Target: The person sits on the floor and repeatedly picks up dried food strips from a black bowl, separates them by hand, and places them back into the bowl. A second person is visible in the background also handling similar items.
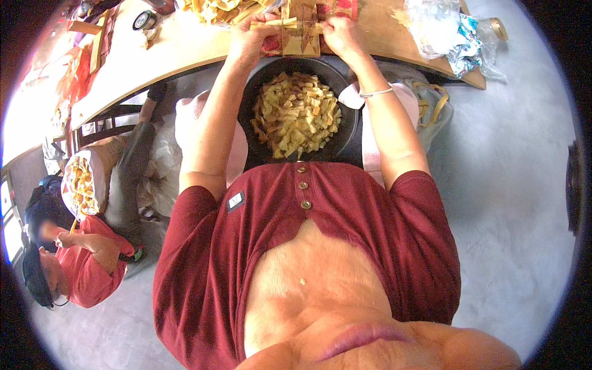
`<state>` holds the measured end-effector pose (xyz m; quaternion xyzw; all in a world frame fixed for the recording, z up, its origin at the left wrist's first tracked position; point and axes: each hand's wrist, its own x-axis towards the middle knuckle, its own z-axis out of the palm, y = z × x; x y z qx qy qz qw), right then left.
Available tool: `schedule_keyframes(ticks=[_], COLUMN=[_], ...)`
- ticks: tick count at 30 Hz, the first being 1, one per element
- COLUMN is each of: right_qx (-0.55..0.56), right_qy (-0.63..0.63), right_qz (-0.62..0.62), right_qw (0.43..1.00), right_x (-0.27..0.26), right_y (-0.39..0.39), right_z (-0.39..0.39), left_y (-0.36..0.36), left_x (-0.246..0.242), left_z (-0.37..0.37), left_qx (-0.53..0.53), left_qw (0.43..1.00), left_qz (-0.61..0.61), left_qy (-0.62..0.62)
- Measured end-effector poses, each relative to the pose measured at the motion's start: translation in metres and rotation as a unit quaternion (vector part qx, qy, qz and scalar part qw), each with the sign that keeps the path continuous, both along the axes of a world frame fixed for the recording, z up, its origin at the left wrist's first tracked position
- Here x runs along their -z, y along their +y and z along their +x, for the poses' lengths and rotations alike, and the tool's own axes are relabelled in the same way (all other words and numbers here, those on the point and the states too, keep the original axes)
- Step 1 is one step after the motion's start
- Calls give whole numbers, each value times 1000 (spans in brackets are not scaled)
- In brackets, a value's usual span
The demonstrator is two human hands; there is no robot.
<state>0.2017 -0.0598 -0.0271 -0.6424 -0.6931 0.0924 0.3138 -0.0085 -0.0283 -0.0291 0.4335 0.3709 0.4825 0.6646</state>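
A narrow wooden block (pixel 300 44) stands out over the table's near edge, on a red patterned cloth (pixel 270 45). At its left side my left hand (pixel 252 34) holds a pale yellow strip (pixel 287 22), whose end lies across the wood. My right hand (pixel 340 34) is at the block's right side, its fingers pinched on a small yellowish piece (pixel 319 28). Below the block, a dark round pan (pixel 350 121) holds many short cut yellow pieces (pixel 298 113), between my knees.
Long yellow strips (pixel 222 10) are heaped at the table's (pixel 199 48) far side. A round tin (pixel 144 20) lies left; plastic bags (pixel 432 32) and a jar (pixel 498 28) lie right. Another person (pixel 92 263) sits at the left beside a bag of strips (pixel 82 185).
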Motion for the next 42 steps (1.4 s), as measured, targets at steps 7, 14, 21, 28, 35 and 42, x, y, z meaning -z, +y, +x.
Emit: schedule_keyframes(ticks=[7,14,21,28,35,42], right_qx=[-50,-217,-211,-20,358,408], right_qy=[323,474,438,483,564,597], right_qz=[-221,-119,28,-27,94,-89], right_qw=[919,845,873,875,738,685], right_x=[-26,-95,-122,-23,45,156], right_y=[-80,-20,30,-100,-221,-244], right_z=[4,-59,-85,4,174,256], left_y=[-31,-52,-99,-121,-120,-140], left_x=[-21,-4,14,71,106,100], left_z=[-32,-32,-49,-50,-17,3], left_qx=[59,-13,-6,9,61,77], left_qw=[938,938,981,988,958,953], left_qz=[-143,-221,-164,-130,-106,-199], left_qy=[-310,-268,-103,77,258,216])
